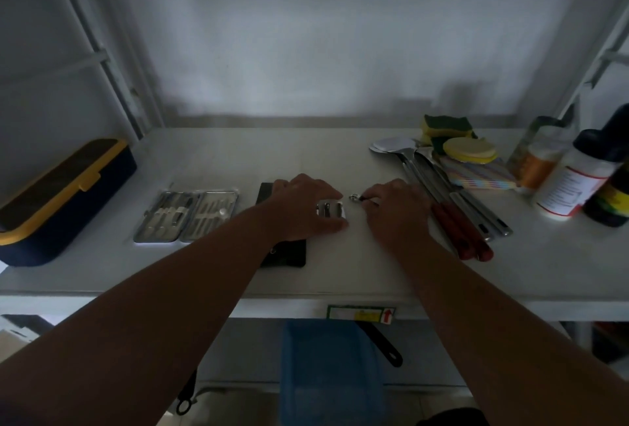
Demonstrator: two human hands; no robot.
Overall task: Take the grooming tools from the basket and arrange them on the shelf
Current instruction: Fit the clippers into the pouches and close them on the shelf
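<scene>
**Small tools being laid out on the shelf**

Head view: the left hand [303, 207] rests flat, fingers straight, on a black pouch [284, 253], seemingly steadying it beside three metal pieces [329, 209]. The right hand [396, 209] pinches a thin tool [360, 199] low on the shelf [340, 275], probably to line it up with them. An open case [186, 216] holds rows of grooming tools in straps. The blue basket [328, 371] sits below; its contents are too blurred to tell
</scene>
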